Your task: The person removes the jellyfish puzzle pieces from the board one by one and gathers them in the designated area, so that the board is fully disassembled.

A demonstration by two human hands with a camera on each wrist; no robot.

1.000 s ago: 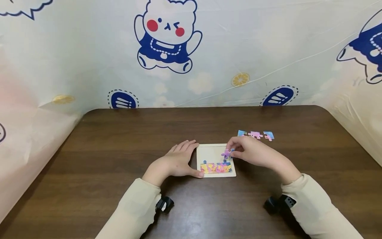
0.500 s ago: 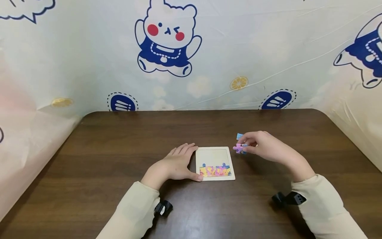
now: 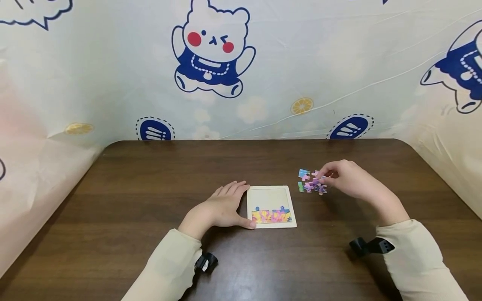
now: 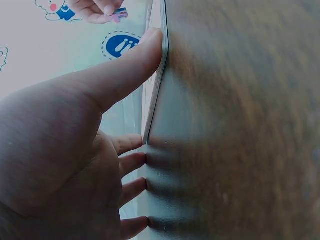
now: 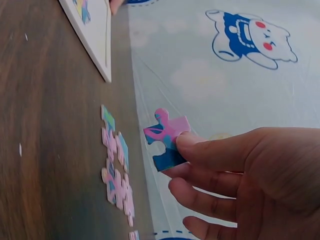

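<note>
My right hand (image 3: pixel 348 177) pinches a pink and blue jigsaw piece (image 5: pixel 167 142) between thumb and forefinger, held up off the table in the right wrist view. Several loose jigsaw pieces (image 3: pixel 304 172) lie just below and left of that hand, pink, purple, blue and green. My left hand (image 3: pixel 216 209) rests flat at the left side of a pale puzzle tray (image 3: pixel 276 225), fingers spread. Its thumb (image 4: pixel 130 65) presses on the near left corner. Joined yellow and pink pieces (image 3: pixel 272 216) fill the tray's near row; bare board shows above them.
The dark brown table (image 3: pixel 169 167) runs back to a pale curtain (image 3: pixel 263 83) printed with cartoon bears. Black cameras (image 3: pixel 370 246) are strapped at both wrists.
My right hand has moved right, from over the tray's right side to above the loose pieces, which now show more fully. The left hand stays on the tray.
</note>
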